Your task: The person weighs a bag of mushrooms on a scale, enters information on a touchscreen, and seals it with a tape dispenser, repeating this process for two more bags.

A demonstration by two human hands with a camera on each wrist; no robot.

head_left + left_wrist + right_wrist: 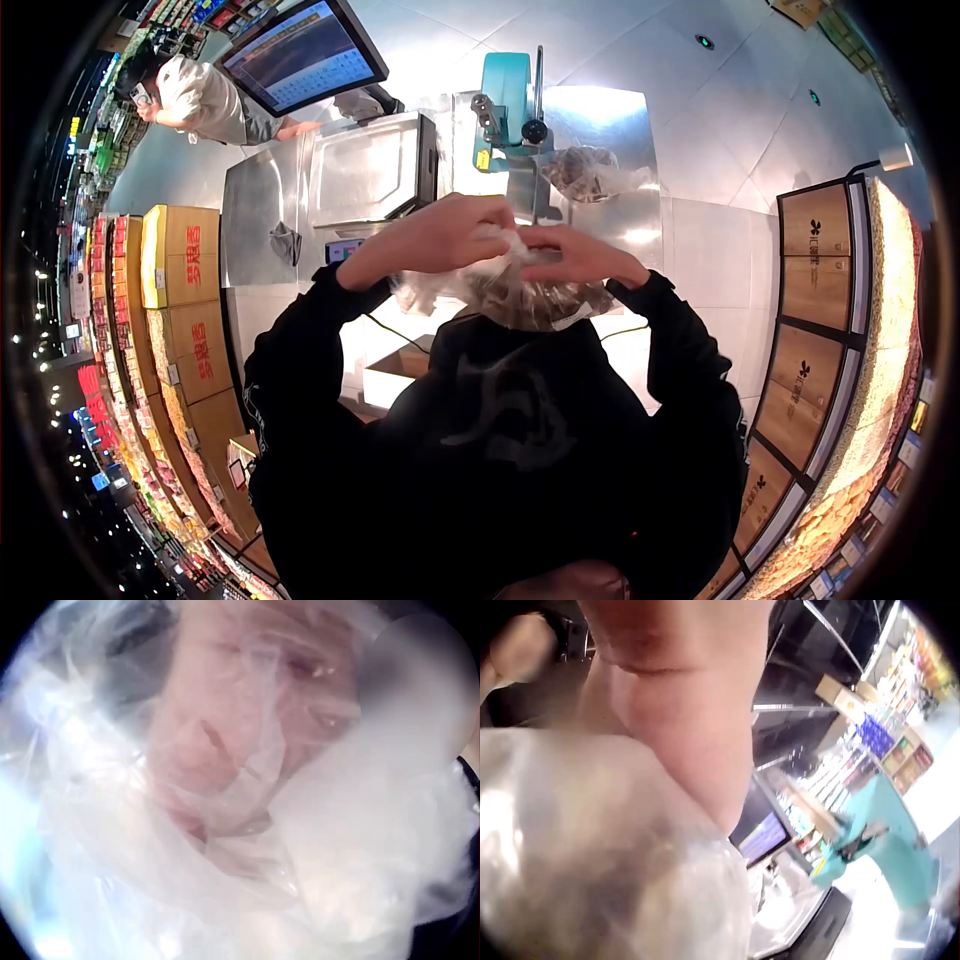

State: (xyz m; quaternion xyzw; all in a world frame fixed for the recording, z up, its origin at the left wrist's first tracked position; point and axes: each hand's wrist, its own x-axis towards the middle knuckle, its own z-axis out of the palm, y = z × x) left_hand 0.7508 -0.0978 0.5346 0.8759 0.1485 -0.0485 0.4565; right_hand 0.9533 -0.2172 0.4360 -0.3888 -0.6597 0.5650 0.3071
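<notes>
black top [600,480] with a pale chest print fills the foreground as a shopper-side onlooker sees two bare hands working on a clear plastic bag [545,303] of brownish contents. the left hand [445,238] pinches its gathered upper part, fingers curled; thin film also covers that hand in its wrist view. the right hand [580,256] meets it from the other side, thumb and fingers closed on the plastic. the bag hangs between and just below both hands, in front of the chest, by the near edge of a metal tabletop [255,195]. across from me, a second filled bag [585,175] lies on that surface, just beside a teal device [507,95]. to the left are a lit monitor [300,58] and, beyond the tabletop, another person [195,95] in a light shirt.
</notes>
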